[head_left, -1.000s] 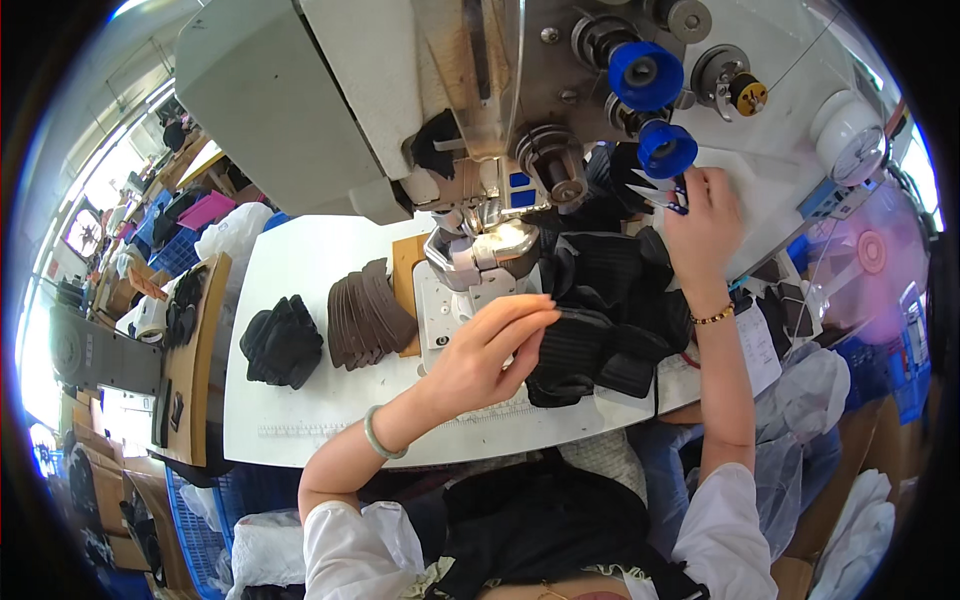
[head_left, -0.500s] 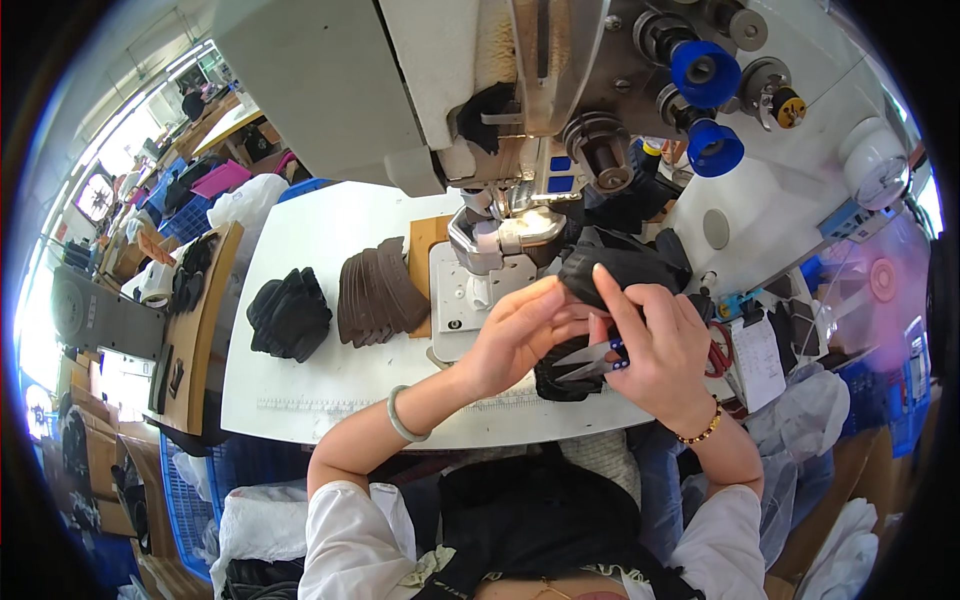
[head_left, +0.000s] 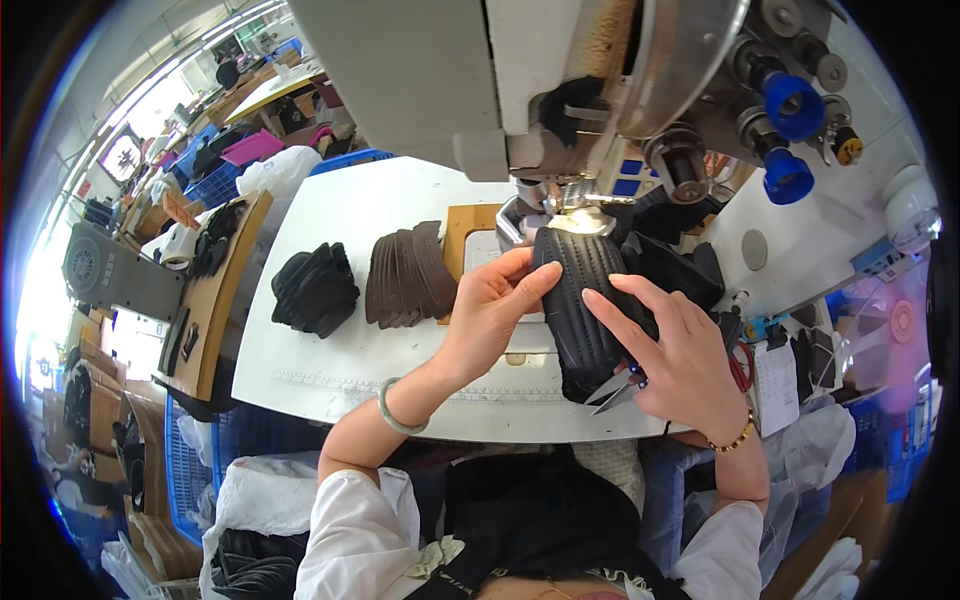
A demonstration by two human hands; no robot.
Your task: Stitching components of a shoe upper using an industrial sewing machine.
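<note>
A black, leather-looking piece with rows of lengthwise stitching [head_left: 580, 310] spans the space between my hands, in front of the sewing machine's lit needle area [head_left: 583, 220]. My left hand [head_left: 492, 315] pinches its left edge between thumb and fingers. With index and middle fingers stretched over its right side, my right hand [head_left: 680, 350] also keeps a small pair of scissors [head_left: 612, 388] tucked in the palm. The blades stick out by the piece's lower end. Just right of the piece lie more black pieces [head_left: 670, 270].
Left on the white table [head_left: 300, 370] are a fanned stack of brown pieces [head_left: 405, 275] and a black stack [head_left: 315, 290]. The machine head [head_left: 410, 90] overhangs the back. Red-handled scissors [head_left: 741, 368] and a paper sheet [head_left: 776, 385] lie at right; a wooden side table [head_left: 235, 290] stands left.
The black piece, earlier held up and bunched, is now spread lengthwise with its stitched face showing. My right hand is lower, its fingers on that face. The view has shifted left.
</note>
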